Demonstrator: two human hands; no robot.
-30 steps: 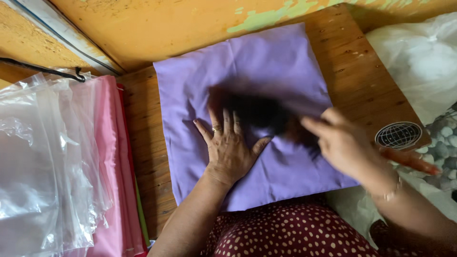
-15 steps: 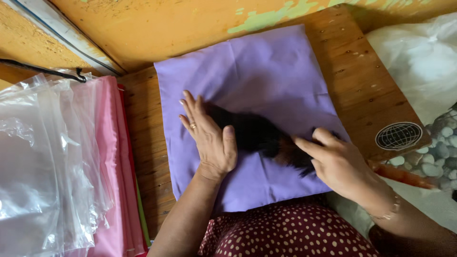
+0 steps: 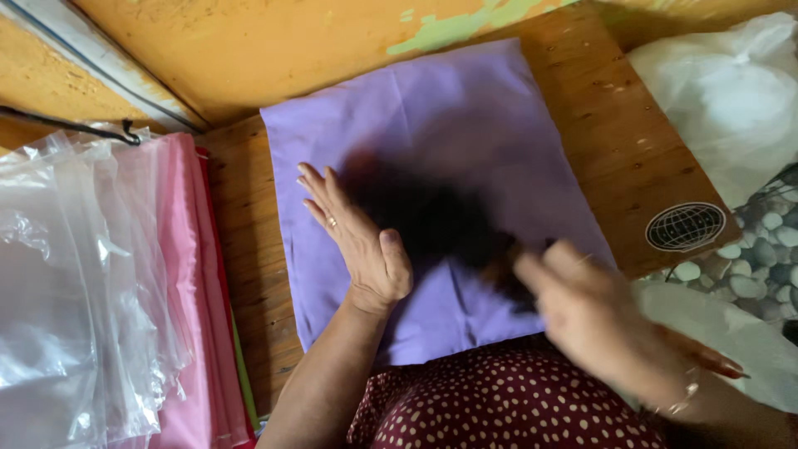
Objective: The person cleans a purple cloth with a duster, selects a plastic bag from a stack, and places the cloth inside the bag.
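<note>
1. The purple cloth (image 3: 465, 141) lies flat on the wooden surface (image 3: 632, 158), against the orange wall (image 3: 274, 50).
2. The left hand (image 3: 362, 241) presses palm-down on the cloth's left part, its fingers (image 3: 320, 195) straight and close together.
3. The right hand (image 3: 598, 316) hangs over the cloth's lower right edge (too blurred to tell how its fingers stand).
4. A dark smear (image 3: 432, 224) lies between the hands.
5. Clear bags (image 3: 75, 283) rest on a pink stack (image 3: 191, 316) at left.

A small home workshop for packing cloth.
Worn orange wall (image 3: 274, 41), wooden board (image 3: 632, 158), clear bags (image 3: 75, 308) stacked over pink cloth (image 3: 195, 333), pebble floor (image 3: 765, 249).
</note>
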